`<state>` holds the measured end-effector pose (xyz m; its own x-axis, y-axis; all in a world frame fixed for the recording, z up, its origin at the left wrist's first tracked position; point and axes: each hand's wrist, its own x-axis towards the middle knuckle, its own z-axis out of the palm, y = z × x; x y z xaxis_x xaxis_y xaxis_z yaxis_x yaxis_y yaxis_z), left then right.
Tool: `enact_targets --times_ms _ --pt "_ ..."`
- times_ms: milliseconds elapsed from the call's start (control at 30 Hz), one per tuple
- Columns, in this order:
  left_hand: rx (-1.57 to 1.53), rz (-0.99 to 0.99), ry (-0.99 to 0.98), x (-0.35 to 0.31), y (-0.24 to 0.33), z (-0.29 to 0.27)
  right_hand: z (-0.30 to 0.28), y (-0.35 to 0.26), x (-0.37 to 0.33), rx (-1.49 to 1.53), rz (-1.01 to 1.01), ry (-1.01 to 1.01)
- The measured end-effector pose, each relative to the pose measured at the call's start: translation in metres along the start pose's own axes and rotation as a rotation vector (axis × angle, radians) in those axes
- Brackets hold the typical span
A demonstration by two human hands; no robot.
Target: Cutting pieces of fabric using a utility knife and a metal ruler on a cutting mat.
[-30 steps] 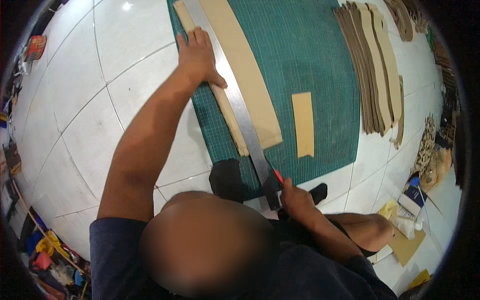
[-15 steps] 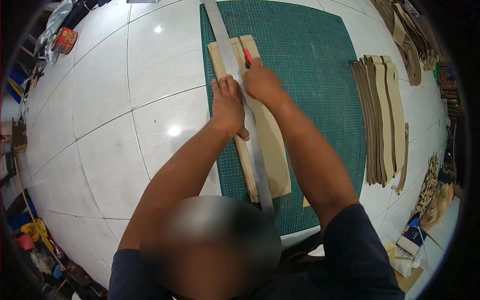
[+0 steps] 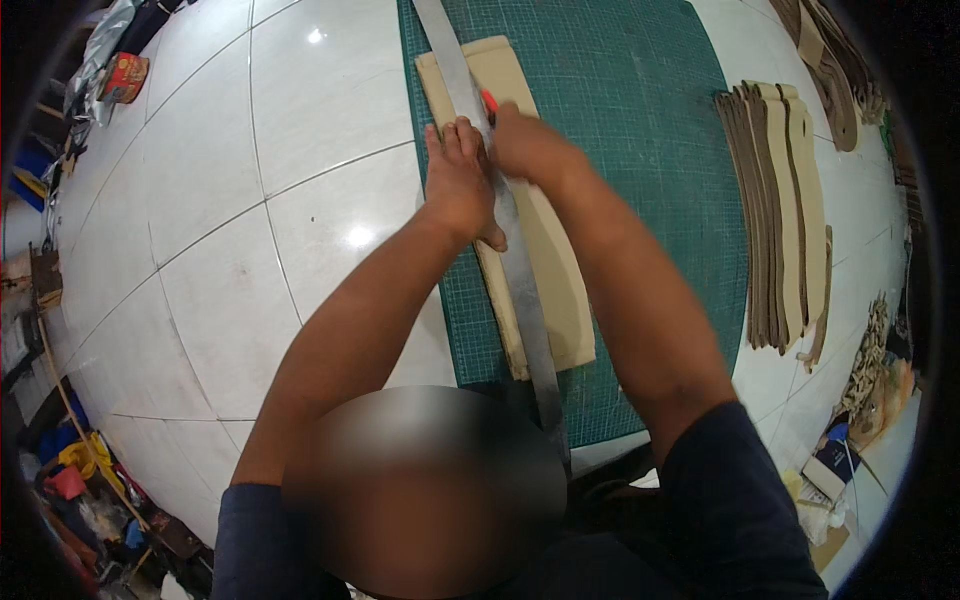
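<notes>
A long metal ruler lies lengthwise over a folded beige piece of sheet material, on a green cutting mat. My left hand presses down on the ruler and the beige piece, fingers stretched out and thumb at the ruler's right edge. My right hand is closed around a red cutter knife, just right of the ruler over the far part of the piece. The knife's blade is too small to make out, and much of its handle is hidden in the hand.
To the mat's right, several beige and brown strips lie stacked on the white tiled floor. More strips lie at the far right. A red tin stands far left. Assorted clutter lines the left edge.
My right hand has drawn the knife nearer to me along the ruler's right side. My left hand stays pressed on the ruler. The whole view has shifted slightly.
</notes>
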<state>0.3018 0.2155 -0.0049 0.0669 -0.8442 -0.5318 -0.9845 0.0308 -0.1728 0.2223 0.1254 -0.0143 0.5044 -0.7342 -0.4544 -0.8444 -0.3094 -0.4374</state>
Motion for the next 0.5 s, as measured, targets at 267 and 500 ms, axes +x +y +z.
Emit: enact_targets --times_ms 267,500 --pt "-0.098 -0.004 0.113 0.005 0.004 0.012 0.060 0.064 -0.240 -0.012 0.167 -0.196" --pt "-0.085 -0.020 0.117 0.003 -0.001 0.005 0.075 0.097 -0.391 -0.061 0.388 -0.564"
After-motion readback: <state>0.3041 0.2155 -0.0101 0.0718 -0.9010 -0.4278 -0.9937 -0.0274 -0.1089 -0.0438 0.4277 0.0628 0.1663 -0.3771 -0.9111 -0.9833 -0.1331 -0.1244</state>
